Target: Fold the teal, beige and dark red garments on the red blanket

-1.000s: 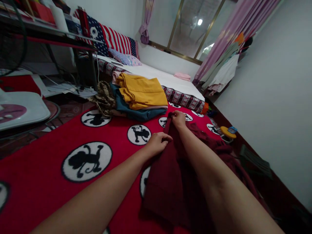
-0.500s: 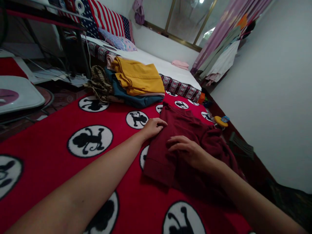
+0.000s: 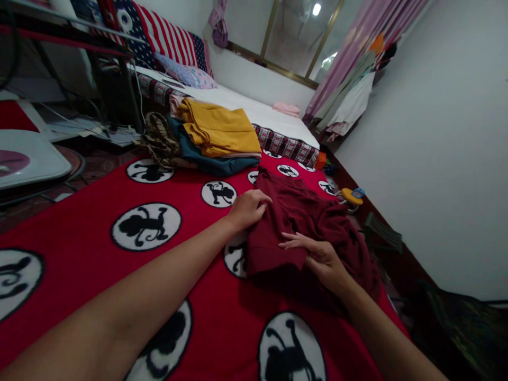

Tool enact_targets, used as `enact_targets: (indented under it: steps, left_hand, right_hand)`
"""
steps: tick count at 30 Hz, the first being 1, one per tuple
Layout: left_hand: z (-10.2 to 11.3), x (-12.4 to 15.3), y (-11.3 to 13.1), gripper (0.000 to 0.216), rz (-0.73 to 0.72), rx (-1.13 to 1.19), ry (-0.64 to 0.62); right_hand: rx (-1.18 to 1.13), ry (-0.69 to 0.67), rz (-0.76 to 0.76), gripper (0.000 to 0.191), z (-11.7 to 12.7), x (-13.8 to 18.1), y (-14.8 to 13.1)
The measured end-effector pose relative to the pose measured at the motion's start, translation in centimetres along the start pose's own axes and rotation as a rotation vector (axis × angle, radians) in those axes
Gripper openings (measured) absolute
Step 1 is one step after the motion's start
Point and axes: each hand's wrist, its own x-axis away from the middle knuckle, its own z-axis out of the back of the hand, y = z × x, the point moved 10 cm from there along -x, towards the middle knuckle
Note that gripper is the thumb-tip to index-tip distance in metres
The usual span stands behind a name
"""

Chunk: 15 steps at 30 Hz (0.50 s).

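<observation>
A dark maroon garment [image 3: 305, 217] lies on a red blanket [image 3: 79, 264] printed with black monkey figures in white circles. My left hand [image 3: 248, 207] grips the garment's left edge with curled fingers. My right hand [image 3: 319, 256] rests on the near part of the cloth, fingers pinching its folded hem. Beyond the garment sits a stack of folded clothes [image 3: 216, 137], yellow on top of dark teal.
A mattress [image 3: 254, 114] with a striped flag pillow lies beyond the stack. A white fan base [image 3: 27, 159] and cables are at the left. A yellow object [image 3: 351, 196] and a dark item lie on the floor by the right wall. Clothes hang near the curtain.
My right hand has pulled back from the garment's far end to its near hem. The near part of the cloth has been drawn in and bunched. My left hand stays on the left edge.
</observation>
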Motion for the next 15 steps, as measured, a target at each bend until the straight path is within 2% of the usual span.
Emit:
enact_targets:
  steps: [4, 7, 10, 12, 14, 15]
  left_hand:
    - [-2.6, 0.7, 1.2, 0.029, 0.006, -0.122, -0.157]
    - [-3.9, 1.4, 0.9, 0.036, 0.020, -0.261, -0.208]
    - [-4.2, 1.8, 0.8, 0.035, 0.003, -0.344, -0.198]
    - [-4.1, 1.9, 0.9, 0.034, -0.004, -0.371, -0.191]
    - [-4.0, 2.0, 1.0, 0.036, -0.006, -0.391, -0.182]
    - [-3.9, 2.1, 1.0, 0.038, -0.005, -0.401, -0.177]
  right_hand:
    - [0.014, -0.068, -0.055, 0.038, -1.7, 1.7, 1.3]
    - [0.056, 0.118, -0.065, 0.041, 0.0, 1.6, 2.3]
    - [0.392, 0.285, -0.040, 0.046, 2.7, 0.5, 2.6]
    - [0.619, 0.245, -0.078, 0.050, 3.4, -0.6, 3.8]
    - [0.767, 0.225, -0.162, 0.041, 4.5, -1.3, 5.3]
    - [0.833, 0.268, -0.202, 0.035, 5.6, -1.3, 5.8]
